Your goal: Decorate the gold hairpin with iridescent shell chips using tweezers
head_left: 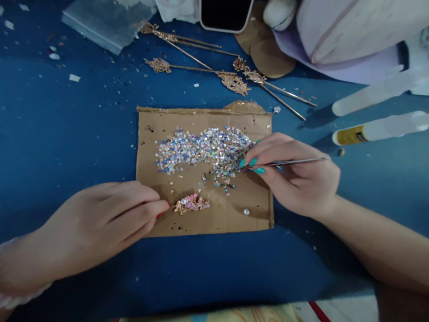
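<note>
Head view: pink, gold ornament (192,203)

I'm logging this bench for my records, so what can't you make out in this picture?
All in the head view:
The gripped end of the pink ornament: covered by the left hand.
The tip of the thin metal tool in the right hand: too small, lost against the glittering chips.
The phone: far end cut off by the top edge.
Print on the yellow label: blurred.

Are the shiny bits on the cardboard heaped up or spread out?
Spread out: the shiny bits lie in a wide, loose patch across the cardboard. The right hand points a thin tool at them.
</note>
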Tool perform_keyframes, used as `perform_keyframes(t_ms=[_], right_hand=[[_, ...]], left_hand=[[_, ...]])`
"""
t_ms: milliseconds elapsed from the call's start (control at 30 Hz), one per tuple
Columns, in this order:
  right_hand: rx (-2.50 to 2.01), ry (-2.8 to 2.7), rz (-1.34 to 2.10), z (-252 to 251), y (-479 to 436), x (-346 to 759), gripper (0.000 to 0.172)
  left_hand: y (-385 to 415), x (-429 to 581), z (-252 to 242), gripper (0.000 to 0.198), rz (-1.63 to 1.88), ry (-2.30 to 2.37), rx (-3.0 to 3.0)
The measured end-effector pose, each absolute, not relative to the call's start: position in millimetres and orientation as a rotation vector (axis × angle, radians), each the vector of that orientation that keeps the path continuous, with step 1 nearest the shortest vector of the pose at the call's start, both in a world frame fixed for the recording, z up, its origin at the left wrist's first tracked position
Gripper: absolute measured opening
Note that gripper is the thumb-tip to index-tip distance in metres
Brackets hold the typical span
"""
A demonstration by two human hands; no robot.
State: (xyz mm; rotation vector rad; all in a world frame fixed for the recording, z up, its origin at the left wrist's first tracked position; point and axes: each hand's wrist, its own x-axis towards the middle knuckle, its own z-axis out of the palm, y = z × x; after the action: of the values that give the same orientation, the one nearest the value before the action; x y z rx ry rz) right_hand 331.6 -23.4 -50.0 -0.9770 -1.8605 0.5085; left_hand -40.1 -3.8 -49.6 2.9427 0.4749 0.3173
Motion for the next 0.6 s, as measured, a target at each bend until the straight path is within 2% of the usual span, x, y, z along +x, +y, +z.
perform_keyframes(t_ms=[100,233,600], right_hand=[[-0.97,-1.94,0.438,-52,-21,332,0.025],[-0.976,-1.983,0.365,-50,-18,334,0.027],[-1.072,-1.87,0.375,-58,-12,339,0.015]], left_hand=[[-4,-40,-49,0.024,0.321,0.484,2.946],[-4,-38,-45,0.026,0.303,0.539,2.9],[1,-28,-40,0.018,0.309,0.505,2.875]])
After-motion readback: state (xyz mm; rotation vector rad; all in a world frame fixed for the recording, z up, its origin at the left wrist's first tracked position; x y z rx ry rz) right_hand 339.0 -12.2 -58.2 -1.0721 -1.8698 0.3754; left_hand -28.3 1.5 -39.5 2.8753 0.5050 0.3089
